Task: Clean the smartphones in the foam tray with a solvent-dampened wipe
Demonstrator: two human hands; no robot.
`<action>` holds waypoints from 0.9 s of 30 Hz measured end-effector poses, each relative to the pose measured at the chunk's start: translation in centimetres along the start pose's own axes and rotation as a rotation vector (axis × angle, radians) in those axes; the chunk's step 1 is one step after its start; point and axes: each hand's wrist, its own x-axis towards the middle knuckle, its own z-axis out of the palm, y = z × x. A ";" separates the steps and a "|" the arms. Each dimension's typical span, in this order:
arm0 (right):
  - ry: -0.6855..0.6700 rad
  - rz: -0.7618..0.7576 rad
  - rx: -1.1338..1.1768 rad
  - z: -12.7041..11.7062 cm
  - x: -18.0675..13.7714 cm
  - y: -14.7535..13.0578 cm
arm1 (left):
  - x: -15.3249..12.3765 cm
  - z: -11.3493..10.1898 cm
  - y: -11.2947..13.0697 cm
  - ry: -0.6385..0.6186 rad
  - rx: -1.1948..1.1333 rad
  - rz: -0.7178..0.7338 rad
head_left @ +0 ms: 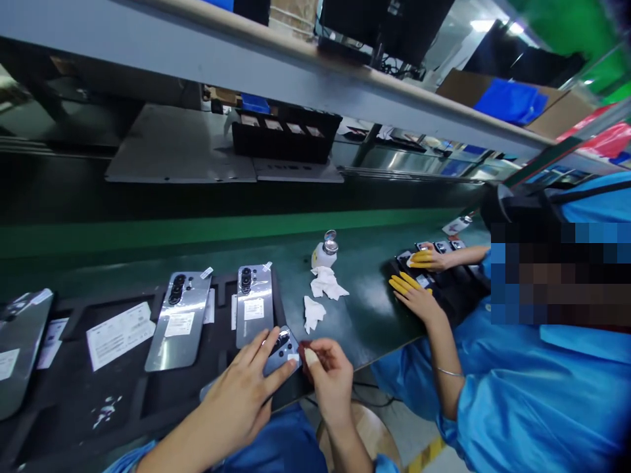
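Observation:
My left hand [246,381] lies across a grey smartphone [283,351] at the tray's right edge, its thumb and fingers spread on either side of the camera end. That phone lies back up, and its lower part is mostly hidden under the hand. Beside its top corner, my right hand [331,374] is closed in a pinch on a small dark red piece [306,358], whose kind I cannot make out. A pale covering shows on a right-hand digit. Two more smartphones, one in the middle [185,322] and one at the right [255,305], lie back up with white labels.
A black tray [123,394] holds the phones, another phone [22,355] and a printed label sheet [121,336]. A pump bottle [325,251] and crumpled tissues [326,282] stand beyond. A co-worker in blue [493,381], with yellow finger covers, handles phones at right. A shelf [296,62] crosses above.

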 end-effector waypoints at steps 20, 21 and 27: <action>0.098 -0.021 0.104 0.3 -0.3 0.9 | 0.2 -0.2 0.1 -0.018 -0.010 0.025; 0.093 -0.030 0.088 0.3 -0.3 0.9 | 0.2 -0.2 0.1 -0.015 -0.004 0.024; 0.069 0.002 0.148 0.4 -0.3 1.4 | 0.2 -0.2 0.2 -0.002 -0.002 0.005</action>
